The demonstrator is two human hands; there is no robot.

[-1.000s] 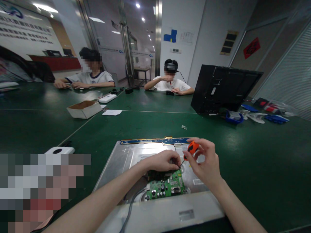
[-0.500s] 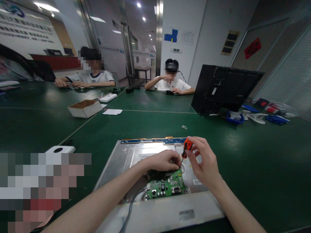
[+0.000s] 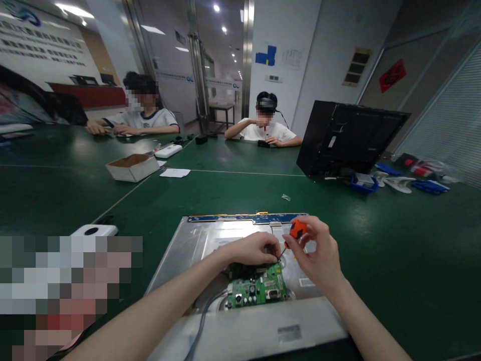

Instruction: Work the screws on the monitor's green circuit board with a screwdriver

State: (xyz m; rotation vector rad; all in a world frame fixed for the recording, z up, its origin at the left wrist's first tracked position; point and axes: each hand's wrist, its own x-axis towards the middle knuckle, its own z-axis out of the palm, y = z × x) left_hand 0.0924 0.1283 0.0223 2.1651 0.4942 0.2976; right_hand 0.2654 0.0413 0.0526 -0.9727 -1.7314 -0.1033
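Note:
A small screwdriver [image 3: 298, 229] with an orange and black handle is pinched in the fingers of my right hand [image 3: 319, 250]. It leans to the right, its tip down at the upper right corner of a green circuit board [image 3: 255, 288]. Beside that tip, my left hand [image 3: 259, 247] is closed, fingertips pressed together at the board's edge; what they grip, if anything, is hidden. The board lies on the silver metal back of a display panel [image 3: 180, 245], which has a blue strip board [image 3: 225, 218] along its far edge. A grey cable [image 3: 203, 326] runs from the board towards me.
A black monitor casing [image 3: 345, 135] stands at the right, with a blue tray [image 3: 364, 183] beside it. An open cardboard box [image 3: 133, 168] and a white paper [image 3: 175, 172] lie at the left. Two people [image 3: 141, 120] sit across the green table [image 3: 240, 193].
The screwdriver's handle has tilted further right and lower, with my right hand shifting slightly right and down. Its tip remains at the board's corner, and my left hand has stayed put.

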